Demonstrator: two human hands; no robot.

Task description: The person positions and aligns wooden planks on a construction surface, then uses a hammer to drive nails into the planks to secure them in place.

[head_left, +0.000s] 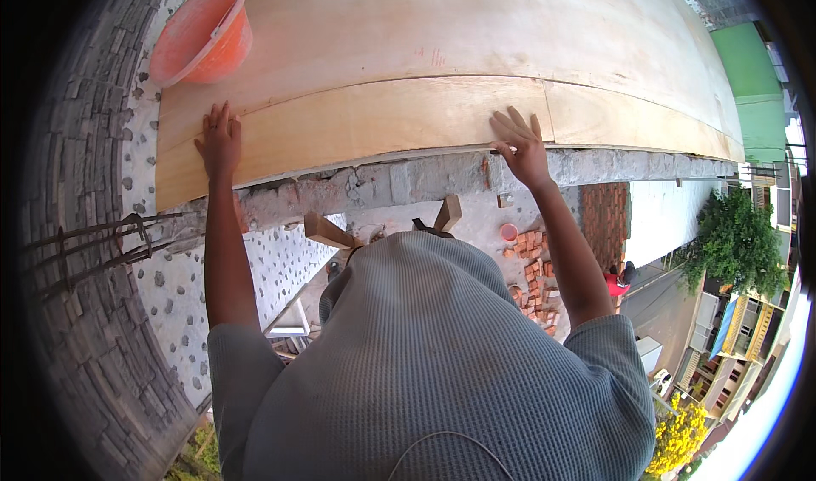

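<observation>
Both my arms reach forward onto a long, narrow plywood strip (374, 117) laid along the top of a rough wall. My left hand (221, 141) lies on the strip's left part, fingers stretched toward the larger plywood sheet (510, 31) beyond. My right hand (520, 145) rests at the strip's near edge, by a seam where another plywood piece (637, 124) begins. Its fingers are spread over the wood, and the thumb is at the edge. Neither hand shows anything held. An orange bucket (225, 52) lies tipped on the large sheet, beyond my left hand.
Under the strip runs a rough concrete and brick wall top (399, 183). Steel rebar (102, 247) juts out at left beside a stone-clad wall (68, 183). Timber posts (330, 231) stand below me. Far down are scattered bricks (535, 268) and a person in red (616, 285).
</observation>
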